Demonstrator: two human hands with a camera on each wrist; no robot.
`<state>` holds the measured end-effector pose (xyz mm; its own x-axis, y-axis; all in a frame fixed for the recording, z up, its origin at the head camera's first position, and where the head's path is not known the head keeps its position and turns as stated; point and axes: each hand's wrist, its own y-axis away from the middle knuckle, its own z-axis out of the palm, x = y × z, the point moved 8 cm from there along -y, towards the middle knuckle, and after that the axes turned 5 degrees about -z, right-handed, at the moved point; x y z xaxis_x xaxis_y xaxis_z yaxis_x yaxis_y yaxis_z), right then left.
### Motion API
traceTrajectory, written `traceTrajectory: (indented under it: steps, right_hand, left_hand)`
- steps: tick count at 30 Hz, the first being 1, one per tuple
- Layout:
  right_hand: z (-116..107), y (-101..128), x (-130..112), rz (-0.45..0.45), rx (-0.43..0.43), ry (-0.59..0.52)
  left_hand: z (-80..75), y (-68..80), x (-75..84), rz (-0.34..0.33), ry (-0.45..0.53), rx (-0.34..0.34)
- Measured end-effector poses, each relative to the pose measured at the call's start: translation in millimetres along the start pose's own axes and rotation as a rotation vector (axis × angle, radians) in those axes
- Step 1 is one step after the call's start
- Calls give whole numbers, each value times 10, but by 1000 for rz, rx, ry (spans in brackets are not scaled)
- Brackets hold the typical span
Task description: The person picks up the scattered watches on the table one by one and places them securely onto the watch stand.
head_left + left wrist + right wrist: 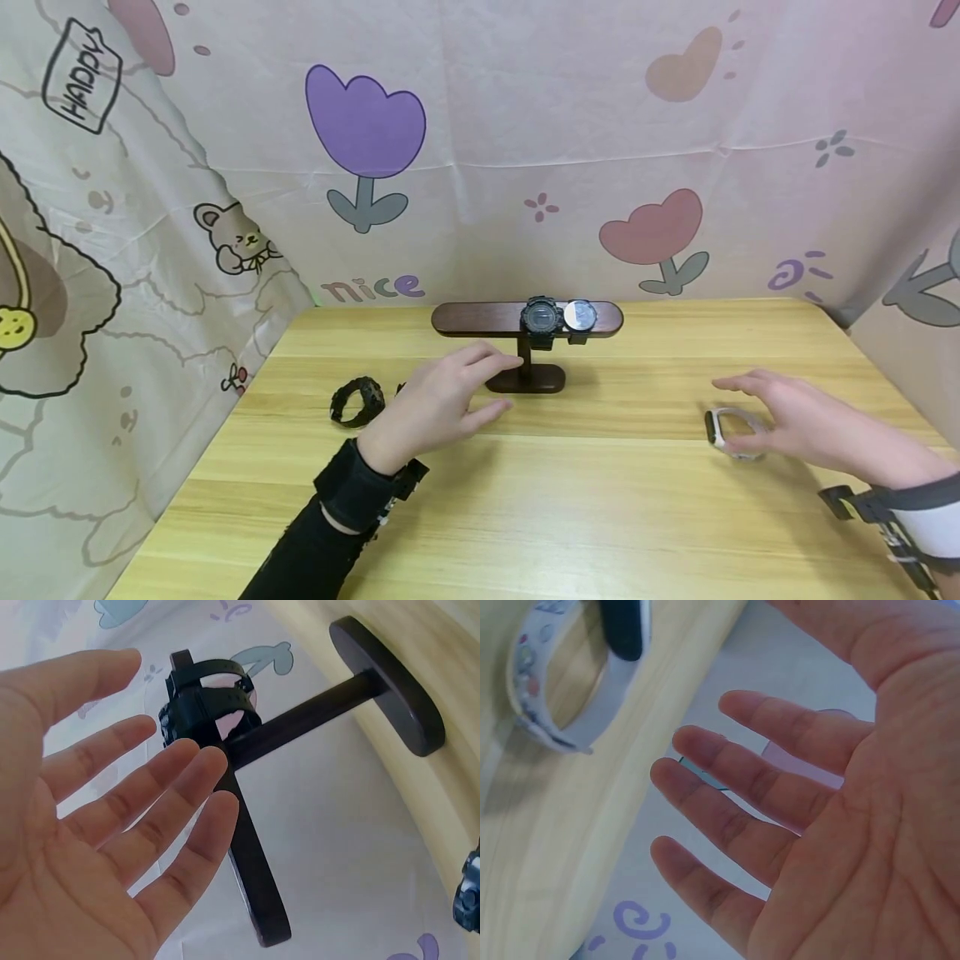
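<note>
In the head view, a dark T-shaped watch stand [465, 319] carries a black watch [541, 317] and a silver-faced watch [580, 316] right of its middle. Just in front of the stand my left hand [431, 408] hovers with fingers extended, holding nothing. Its palm and spread fingers [112, 817] show in the left wrist view. A black watch [357, 402] lies to its left, with another dark thing mostly hidden behind the hand. My right hand [810, 425] is over a white-strapped fitness band [717, 429]; in the right wrist view its fingers stand apart from the band [525, 682].
The light wooden table [570, 517] spans the front. A patterned cloth [510, 100] with tulips hangs along the table's back edge, and another cloth [165, 333] hangs on the left side.
</note>
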<state>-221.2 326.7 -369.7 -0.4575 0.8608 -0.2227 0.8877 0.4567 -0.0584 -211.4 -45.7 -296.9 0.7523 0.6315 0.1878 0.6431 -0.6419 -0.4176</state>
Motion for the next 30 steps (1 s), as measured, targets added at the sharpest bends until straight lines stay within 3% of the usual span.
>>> traceTrajectory:
  steps: [6,24,30]
  right_hand:
    - [36,94,75,39,-24,13]
    - [98,169,113,39,-10,6]
    - [117,195,121,37,-7,-1]
  left_hand:
    - [83,-10,80,49,-7,-11]
    - [324,3,285,111,-11,-75]
    - [395,4,347,112,5,-126]
